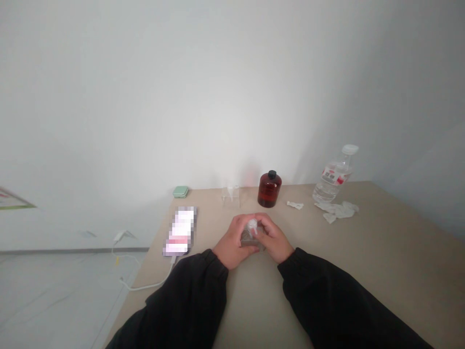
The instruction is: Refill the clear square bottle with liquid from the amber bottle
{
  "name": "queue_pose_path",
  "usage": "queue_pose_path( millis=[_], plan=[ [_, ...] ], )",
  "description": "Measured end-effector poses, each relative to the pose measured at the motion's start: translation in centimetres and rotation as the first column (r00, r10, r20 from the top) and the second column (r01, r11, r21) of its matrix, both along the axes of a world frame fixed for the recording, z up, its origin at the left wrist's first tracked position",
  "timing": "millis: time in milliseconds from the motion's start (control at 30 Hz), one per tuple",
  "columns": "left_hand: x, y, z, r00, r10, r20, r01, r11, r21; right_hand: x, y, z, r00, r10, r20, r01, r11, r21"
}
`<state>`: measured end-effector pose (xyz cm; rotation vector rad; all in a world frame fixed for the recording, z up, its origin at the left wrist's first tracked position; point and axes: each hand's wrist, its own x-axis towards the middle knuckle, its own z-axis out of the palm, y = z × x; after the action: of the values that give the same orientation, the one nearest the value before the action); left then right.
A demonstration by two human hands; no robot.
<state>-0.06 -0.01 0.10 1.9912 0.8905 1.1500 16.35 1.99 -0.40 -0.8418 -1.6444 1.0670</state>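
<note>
A small clear square box (248, 237) rests low over the table in front of me, with both hands curled around it. My left hand (232, 243) grips its left side, thumb along the near edge and fingers round the far side. Over the right side bends my right hand (275, 242), its thumb and fingers closed on a crumpled white tissue wad (252, 224) at the top of the box. Fingers partly hide the box and the wad, so I cannot tell how far the wad sits inside.
Behind my hands stand another clear box (231, 198) with white tissue in it and a dark red bottle (269, 191). On the right are a water bottle (332, 177) and crumpled tissues (339, 210). A phone (180, 231) on a white cable and a green case (180, 192) lie left.
</note>
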Motion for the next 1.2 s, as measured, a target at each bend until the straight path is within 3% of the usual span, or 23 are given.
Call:
queue_pose_path(
  millis=[333,567,800,1200],
  plan=[
    [0.09,-0.09,0.34,1.000,0.006,0.001,-0.006,1.000,-0.010,-0.03,0.04,-0.59,1.000,-0.004,-0.010,0.003,0.997,-0.083],
    [-0.03,0.03,-0.08,1.000,0.004,-0.004,-0.004,1.000,-0.002,0.09,0.05,-0.19,1.000,-0.011,-0.014,0.011,1.000,-0.005],
    [0.03,-0.18,0.36,1.000,0.000,0.000,0.000,1.000,-0.030,-0.14,-0.16,0.16,1.000,0.005,-0.031,-0.008,0.995,-0.100],
    [0.01,-0.07,0.18,1.000,-0.003,-0.004,0.003,1.000,-0.014,0.12,-0.03,-0.22,1.000,-0.008,-0.026,0.007,0.999,-0.035]
  ],
)
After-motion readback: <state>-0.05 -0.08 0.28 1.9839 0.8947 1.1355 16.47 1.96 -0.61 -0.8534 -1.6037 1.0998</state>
